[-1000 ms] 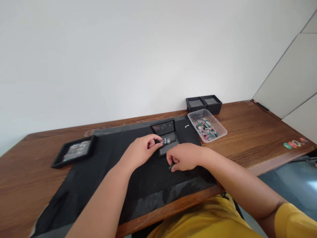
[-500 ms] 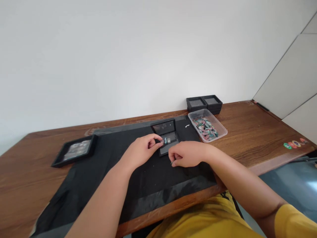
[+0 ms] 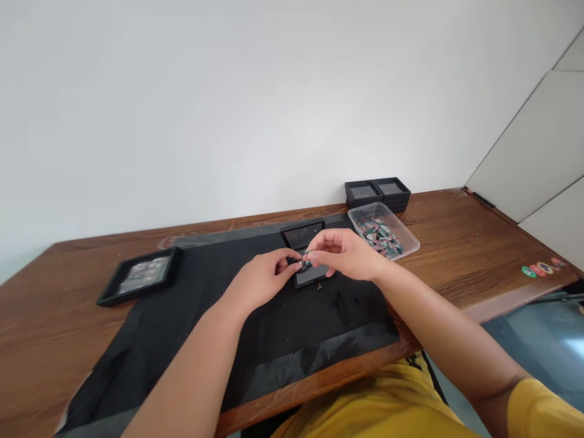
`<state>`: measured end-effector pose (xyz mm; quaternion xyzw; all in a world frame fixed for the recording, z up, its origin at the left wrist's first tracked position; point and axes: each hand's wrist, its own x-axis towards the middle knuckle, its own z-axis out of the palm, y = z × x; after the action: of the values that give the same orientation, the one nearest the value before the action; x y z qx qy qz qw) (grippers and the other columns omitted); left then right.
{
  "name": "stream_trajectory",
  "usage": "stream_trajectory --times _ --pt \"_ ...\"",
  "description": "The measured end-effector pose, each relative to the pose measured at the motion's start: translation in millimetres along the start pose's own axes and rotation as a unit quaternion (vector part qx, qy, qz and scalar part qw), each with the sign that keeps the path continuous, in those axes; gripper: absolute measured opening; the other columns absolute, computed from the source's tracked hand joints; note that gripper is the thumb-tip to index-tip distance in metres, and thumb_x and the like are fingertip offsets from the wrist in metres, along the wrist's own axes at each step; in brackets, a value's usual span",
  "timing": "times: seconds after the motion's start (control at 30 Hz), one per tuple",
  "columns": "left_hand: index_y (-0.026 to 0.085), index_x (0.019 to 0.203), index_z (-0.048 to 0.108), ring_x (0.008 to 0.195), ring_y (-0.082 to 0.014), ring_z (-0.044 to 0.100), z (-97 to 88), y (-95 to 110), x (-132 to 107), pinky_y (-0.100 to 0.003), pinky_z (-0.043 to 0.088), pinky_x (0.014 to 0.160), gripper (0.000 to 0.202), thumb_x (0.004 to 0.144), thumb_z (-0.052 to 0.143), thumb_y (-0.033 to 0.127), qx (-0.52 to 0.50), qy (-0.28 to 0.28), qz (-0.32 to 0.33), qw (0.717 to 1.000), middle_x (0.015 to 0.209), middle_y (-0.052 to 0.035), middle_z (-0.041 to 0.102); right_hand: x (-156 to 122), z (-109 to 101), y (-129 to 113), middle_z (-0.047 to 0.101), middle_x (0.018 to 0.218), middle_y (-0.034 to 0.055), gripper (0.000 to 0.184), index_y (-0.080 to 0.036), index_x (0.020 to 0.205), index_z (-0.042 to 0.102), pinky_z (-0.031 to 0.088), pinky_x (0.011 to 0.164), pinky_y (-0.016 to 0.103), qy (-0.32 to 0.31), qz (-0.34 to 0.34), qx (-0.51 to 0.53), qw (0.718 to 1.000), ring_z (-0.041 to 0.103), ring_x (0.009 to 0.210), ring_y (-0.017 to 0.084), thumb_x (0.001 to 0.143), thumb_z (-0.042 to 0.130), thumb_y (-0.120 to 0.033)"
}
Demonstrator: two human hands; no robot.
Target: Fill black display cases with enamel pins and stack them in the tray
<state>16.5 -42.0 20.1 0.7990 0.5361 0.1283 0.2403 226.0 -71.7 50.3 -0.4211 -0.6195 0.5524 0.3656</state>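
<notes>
A small black display box [image 3: 306,275] lies open on the black mat [image 3: 219,322], its lid [image 3: 302,235] tipped up behind it. My left hand [image 3: 260,282] rests on the mat at the box's left edge, thumb and fingers pinched on that edge. My right hand [image 3: 344,252] hovers over the box with its fingertips pinched on a small stone that I cannot make out clearly. Both hands' fingertips almost meet above the box. A tiny dark piece [image 3: 320,286] lies on the mat just in front of the box.
A clear plastic tub [image 3: 407,236] of green and pink stones stands at the mat's far right. Two stacks of black boxes [image 3: 376,193] sit by the wall. A black tray [image 3: 139,277] with several stones lies at the left. The wooden table [image 3: 460,255] ends near my body.
My right hand has lifted off the mat and moved up and back to above the open box. The left hand has stayed at the box's left edge.
</notes>
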Motion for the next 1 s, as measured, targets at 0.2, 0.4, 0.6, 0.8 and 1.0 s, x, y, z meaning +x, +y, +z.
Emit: stream_trajectory --times 0.2,0.4,0.6,0.8,1.0 --pt "0.027 0.104 0.072 0.058 -0.0174 0.053 1.9 -3 0 -0.028 0.034 0.056 0.039 0.088 0.05 0.055 -0.011 0.001 0.002 1.0 0.064 0.0024 0.058 -5 -10 -11 0.073 0.081 0.001 0.031 -0.018 0.082 0.07 0.052 0.049 0.018 -0.03 -0.046 0.138 0.989 0.064 0.068 0.01 0.069 0.084 -0.042" --pt "0.027 0.106 0.072 0.058 -0.0174 0.054 3.2 -7 1 -0.029 0.036 0.058 0.041 0.088 0.05 0.056 -0.022 -0.001 0.008 1.0 0.064 0.0031 0.058 -7 -11 -15 0.073 0.078 -0.0013 0.034 -0.019 0.096 0.072 0.041 0.042 0.016 -0.02 -0.045 0.152 0.987 0.051 0.051 0.005 0.071 0.084 -0.038" --pt "0.027 0.106 0.072 0.059 -0.0176 0.053 3.1 -6 2 -0.029 0.036 0.058 0.042 0.087 0.05 0.058 -0.033 -0.004 0.005 0.999 0.064 0.0032 0.058 -4 -14 -10 0.07 0.083 -0.0027 0.027 -0.022 0.109 0.072 0.035 0.043 0.019 0.013 -0.072 0.098 0.992 0.041 0.048 0.004 0.084 0.071 -0.033" --pt "0.026 0.106 0.072 0.06 -0.0175 0.053 3.9 -7 1 -0.029 0.037 0.058 0.042 0.088 0.05 0.056 -0.031 -0.004 0.009 0.999 0.065 0.0028 0.057 -2 -15 -9 0.07 0.087 0.0005 0.019 -0.018 0.1 0.074 0.037 0.055 0.023 0.09 -0.095 -0.117 0.984 0.044 0.056 0.007 0.091 0.058 -0.02" --pt "0.027 0.108 0.072 0.057 -0.0169 0.051 3.8 -6 1 -0.028 0.034 0.056 0.042 0.089 0.048 0.056 -0.024 -0.009 0.014 1.0 0.064 0.0024 0.058 -4 -11 -2 0.069 0.086 -0.0012 0.024 -0.018 0.108 0.07 0.038 0.068 0.024 0.035 -0.066 -0.305 0.949 0.05 0.064 0.009 0.088 0.058 -0.01"
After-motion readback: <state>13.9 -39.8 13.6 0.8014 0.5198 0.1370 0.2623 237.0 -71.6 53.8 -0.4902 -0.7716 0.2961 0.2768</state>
